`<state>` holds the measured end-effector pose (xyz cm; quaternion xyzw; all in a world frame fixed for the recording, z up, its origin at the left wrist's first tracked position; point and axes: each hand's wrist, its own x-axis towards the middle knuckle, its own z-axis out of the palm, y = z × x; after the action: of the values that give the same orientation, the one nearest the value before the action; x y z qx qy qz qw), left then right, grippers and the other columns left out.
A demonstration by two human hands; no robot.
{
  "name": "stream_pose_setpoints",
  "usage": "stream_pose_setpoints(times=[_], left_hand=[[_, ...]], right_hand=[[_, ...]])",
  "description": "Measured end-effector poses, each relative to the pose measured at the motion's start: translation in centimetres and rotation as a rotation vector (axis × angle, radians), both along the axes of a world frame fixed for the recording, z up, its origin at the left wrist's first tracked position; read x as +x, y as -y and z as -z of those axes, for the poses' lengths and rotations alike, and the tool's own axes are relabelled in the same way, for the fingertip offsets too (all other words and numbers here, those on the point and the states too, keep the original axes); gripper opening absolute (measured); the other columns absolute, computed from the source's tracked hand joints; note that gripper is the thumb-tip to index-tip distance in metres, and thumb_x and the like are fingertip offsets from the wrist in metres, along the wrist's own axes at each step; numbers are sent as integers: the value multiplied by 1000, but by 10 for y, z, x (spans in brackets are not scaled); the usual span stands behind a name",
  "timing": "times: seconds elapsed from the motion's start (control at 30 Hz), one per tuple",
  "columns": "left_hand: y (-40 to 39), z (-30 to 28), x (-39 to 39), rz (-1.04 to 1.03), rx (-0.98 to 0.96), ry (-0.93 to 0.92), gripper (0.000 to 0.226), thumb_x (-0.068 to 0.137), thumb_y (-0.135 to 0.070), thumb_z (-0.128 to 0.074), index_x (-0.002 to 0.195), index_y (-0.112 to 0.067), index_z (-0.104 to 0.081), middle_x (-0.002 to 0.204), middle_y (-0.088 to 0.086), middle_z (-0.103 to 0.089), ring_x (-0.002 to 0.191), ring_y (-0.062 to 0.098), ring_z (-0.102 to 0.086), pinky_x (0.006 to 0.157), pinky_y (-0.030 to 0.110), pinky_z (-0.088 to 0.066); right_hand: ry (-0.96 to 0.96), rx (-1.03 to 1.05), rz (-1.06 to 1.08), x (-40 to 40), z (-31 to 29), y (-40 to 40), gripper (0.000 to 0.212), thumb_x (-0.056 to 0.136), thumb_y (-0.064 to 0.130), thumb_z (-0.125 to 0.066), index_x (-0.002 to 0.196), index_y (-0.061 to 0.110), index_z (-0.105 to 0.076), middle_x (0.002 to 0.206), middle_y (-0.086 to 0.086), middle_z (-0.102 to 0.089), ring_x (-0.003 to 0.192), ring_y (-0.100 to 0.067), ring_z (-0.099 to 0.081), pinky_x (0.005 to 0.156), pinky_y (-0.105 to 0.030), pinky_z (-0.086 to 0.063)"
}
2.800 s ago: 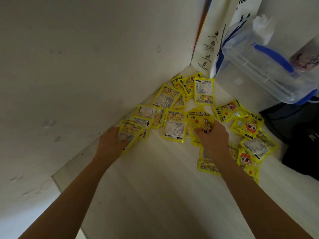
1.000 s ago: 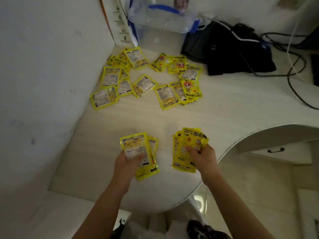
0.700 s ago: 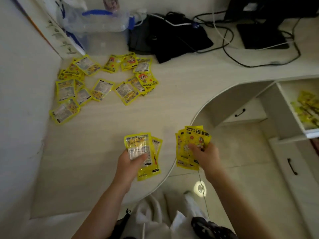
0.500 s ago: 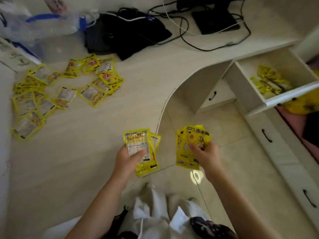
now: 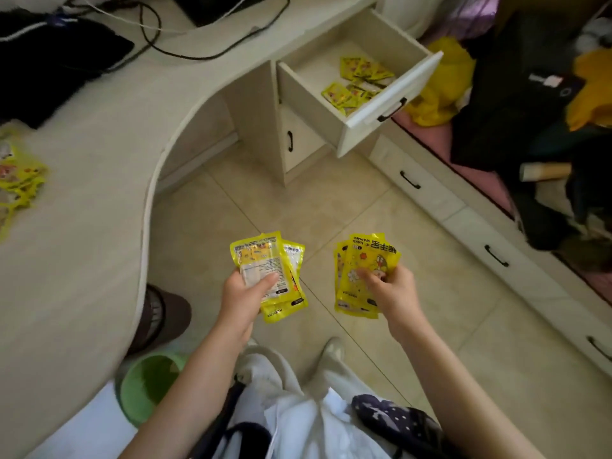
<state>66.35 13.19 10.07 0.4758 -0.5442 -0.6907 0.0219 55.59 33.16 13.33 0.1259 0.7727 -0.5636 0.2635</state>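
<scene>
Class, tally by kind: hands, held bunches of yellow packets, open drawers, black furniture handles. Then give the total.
Hands: 2, left hand, right hand
Packet bunches: 2, left bunch, right bunch
Open drawer: 1
Black handles: 5
Total: 10

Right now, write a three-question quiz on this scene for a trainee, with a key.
1. True or false: the drawer stands open with yellow packets inside.
2. What does the left hand grip? A. a cable B. a packet bundle C. nothing
3. Which hand's bundle shows its cartoon front to the camera?
Key: 1 true; 2 B; 3 the right hand, whose right bundle faces cartoon side up.
</scene>
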Motion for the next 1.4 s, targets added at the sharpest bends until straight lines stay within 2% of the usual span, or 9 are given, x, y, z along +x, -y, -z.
stream_pose_setpoints(times=[0.1, 0.2, 0.27, 0.5, 0.67, 0.83, 1.03, 1.23, 1.4], left_hand=[[-44, 1, -30, 47, 20, 10, 22, 80, -6, -73, 99, -16, -67, 97, 6, -74, 91, 24, -71, 79, 38, -56], [-77, -3, -59, 118, 13, 9, 22, 80, -5, -72, 99, -15, -67, 98, 8, -74, 93, 26, -71, 82, 42, -56], [-92, -5, -78, 155, 17, 2, 24, 81, -4, -71, 102, -13, -67, 101, 10, -74, 94, 27, -71, 85, 44, -56], [-108, 2, -152, 214, 12, 26, 27, 79, -7, -74, 104, -13, -67, 100, 10, -74, 94, 29, -71, 86, 49, -56], [-101, 5, -227, 216, -4, 5, 23, 79, -7, -74, 99, -16, -67, 99, 9, -74, 92, 27, -71, 88, 52, -55], [-78, -1, -316, 216, -21, -4, 25, 79, -8, -75, 101, -15, -66, 98, 7, -74, 91, 24, -71, 89, 48, -55], [-56, -6, -409, 239, -32, -3, 27, 78, -11, -76, 102, -15, -65, 98, 6, -74, 91, 23, -72, 87, 48, -56], [-52, -2, -477, 177, -14, -6, 23, 80, -7, -74, 98, -17, -65, 97, 7, -73, 92, 24, -71, 84, 42, -56], [-52, 6, -523, 87, -22, 0, 27, 78, -9, -76, 101, -18, -65, 99, 5, -74, 93, 23, -71, 88, 47, -55]], right_hand=[[-18, -7, 46, -18, -2, -43, 15, 83, 7, -68, 86, 22, -65, 84, -1, -70, 81, -24, -67, 78, -39, -56], [-36, -13, 110, -33, -5, -78, 20, 83, 6, -68, 80, 25, -63, 80, 5, -68, 74, -17, -65, 70, -31, -55], [-18, -28, 147, -44, -4, -97, 18, 84, 6, -67, 84, 23, -65, 80, 5, -68, 73, -15, -65, 67, -28, -54], [32, -41, 280, -102, 3, -126, 15, 84, 8, -68, 93, 19, -65, 85, 1, -69, 78, -19, -65, 75, -33, -54], [19, -29, 320, -171, 6, -125, 15, 83, 10, -69, 94, 19, -65, 89, -2, -71, 82, -21, -67, 76, -35, -55], [30, -96, 337, -260, -1, -107, 14, 86, 12, -68, 98, 17, -65, 92, -2, -72, 80, -16, -69, 63, -28, -53], [60, -135, 335, -357, -3, -81, 21, 85, 16, -69, 106, 14, -66, 98, -6, -74, 89, -23, -71, 81, -41, -57], [82, -145, 270, -438, 2, -66, 23, 85, 18, -70, 107, 14, -66, 99, -5, -74, 90, -24, -72, 81, -43, -58], [68, -134, 155, -509, 3, -60, 21, 86, 16, -69, 106, 14, -66, 99, -5, -74, 87, -22, -72, 79, -41, -58]])
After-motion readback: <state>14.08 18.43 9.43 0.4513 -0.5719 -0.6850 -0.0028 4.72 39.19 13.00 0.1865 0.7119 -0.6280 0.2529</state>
